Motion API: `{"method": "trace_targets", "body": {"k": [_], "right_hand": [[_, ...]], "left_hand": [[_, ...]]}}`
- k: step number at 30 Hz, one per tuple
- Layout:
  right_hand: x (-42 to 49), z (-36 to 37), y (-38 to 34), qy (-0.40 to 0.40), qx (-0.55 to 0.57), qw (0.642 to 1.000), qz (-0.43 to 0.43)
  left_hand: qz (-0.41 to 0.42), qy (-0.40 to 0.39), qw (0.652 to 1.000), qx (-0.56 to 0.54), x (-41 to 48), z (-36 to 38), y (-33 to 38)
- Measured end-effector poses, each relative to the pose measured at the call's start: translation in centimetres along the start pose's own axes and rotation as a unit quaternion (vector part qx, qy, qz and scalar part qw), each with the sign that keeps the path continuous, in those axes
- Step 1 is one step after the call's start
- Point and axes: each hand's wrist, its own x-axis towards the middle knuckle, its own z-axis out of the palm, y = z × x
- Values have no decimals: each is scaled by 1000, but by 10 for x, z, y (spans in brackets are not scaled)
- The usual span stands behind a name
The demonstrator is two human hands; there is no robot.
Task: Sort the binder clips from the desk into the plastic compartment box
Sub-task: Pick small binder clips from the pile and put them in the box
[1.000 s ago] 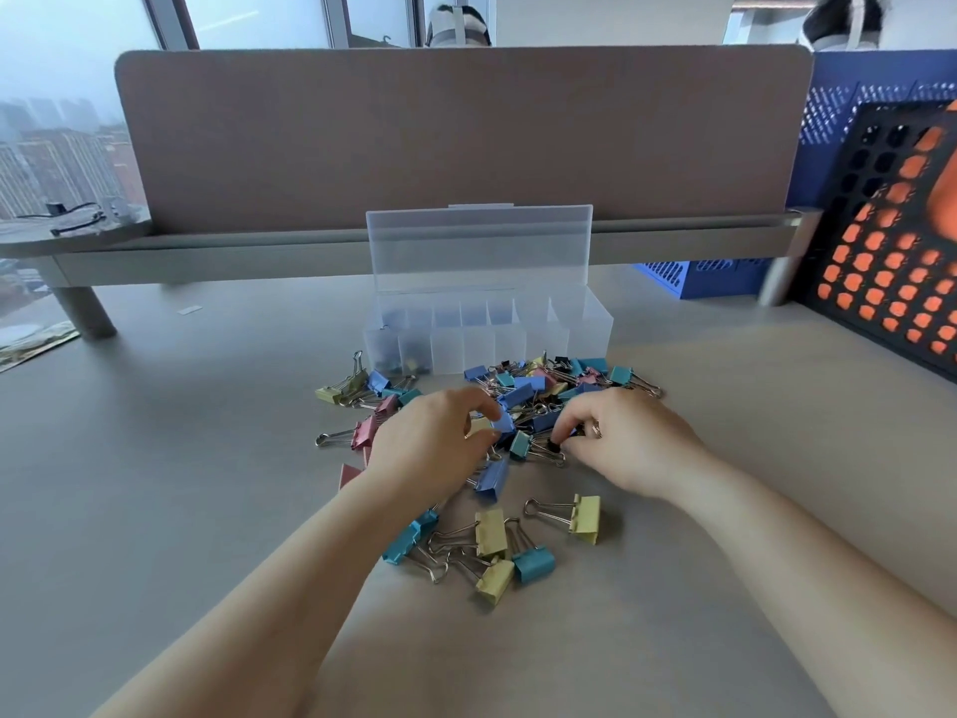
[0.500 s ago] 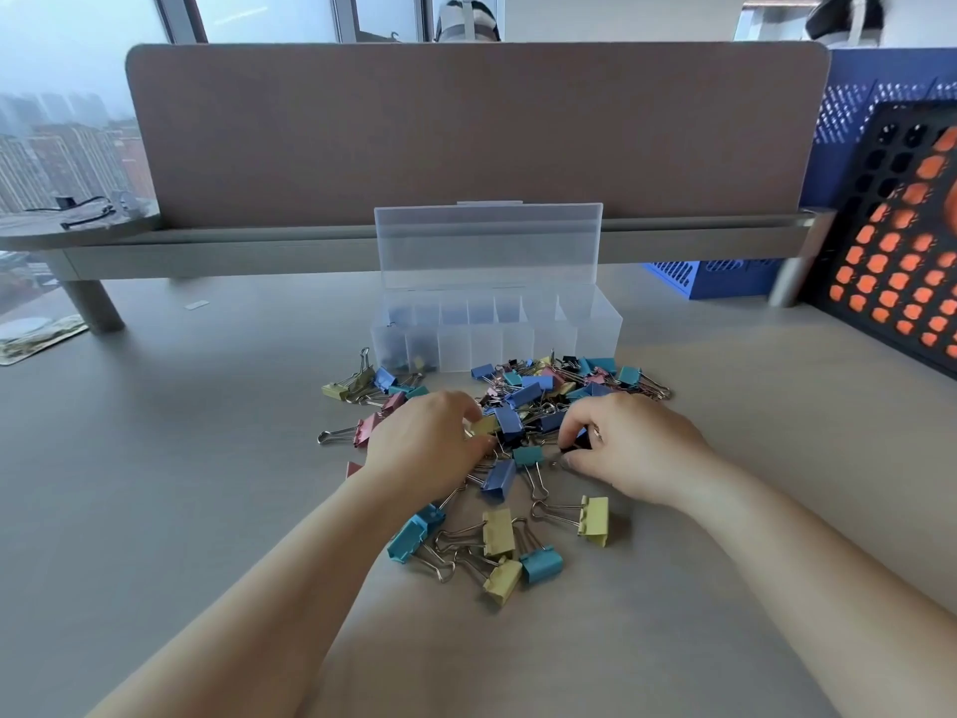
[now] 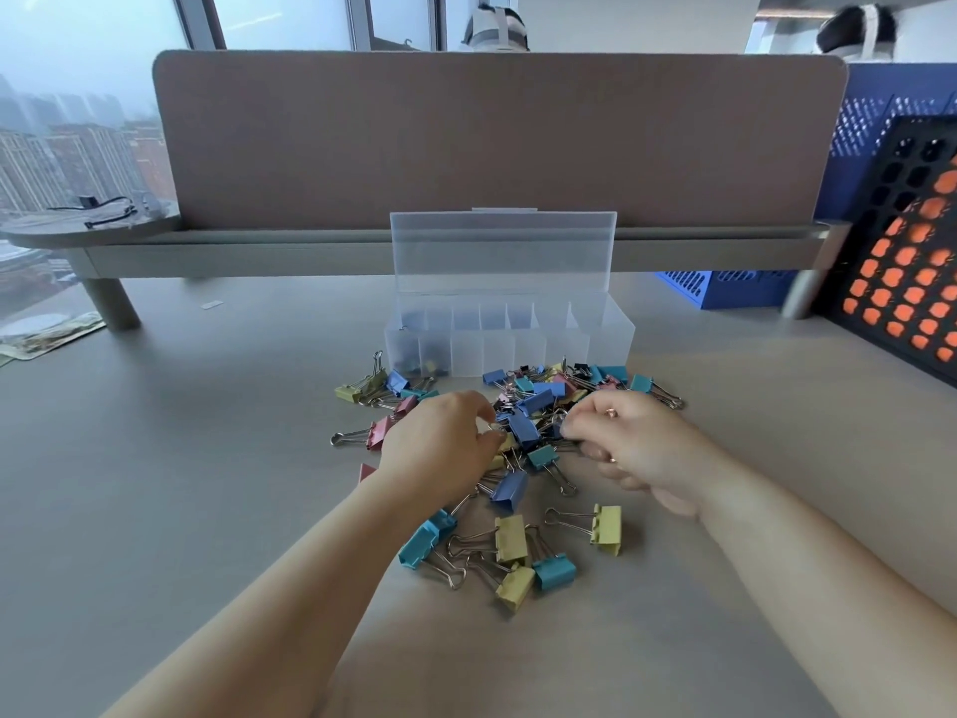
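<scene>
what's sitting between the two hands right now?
Head view: part of the clip pile, chiefly a dark blue binder clip and a teal clip just nearer, between the left hand and right hand.

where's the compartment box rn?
Head view, centre: the plastic compartment box sits with its lid open on the desk, just beyond the binder clip pile and in front of the divider panel.
</scene>
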Motion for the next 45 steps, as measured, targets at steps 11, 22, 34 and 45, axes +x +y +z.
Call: {"method": "trace_targets", "body": {"k": [11, 22, 34, 45], "right_hand": [[16, 13, -3, -26, 212, 973, 81], [8, 29, -5, -5, -206, 972, -112], [12, 8, 5, 92, -389, 908, -124], [8, 18, 0, 33, -431, 886, -166]], "left_hand": [[-6, -28, 999, 18, -3, 5, 10], [8, 17, 999, -41, 1, 6, 3], [22, -3, 1000, 3, 5, -6, -9], [125, -116, 979, 109, 1, -26, -11]]}}
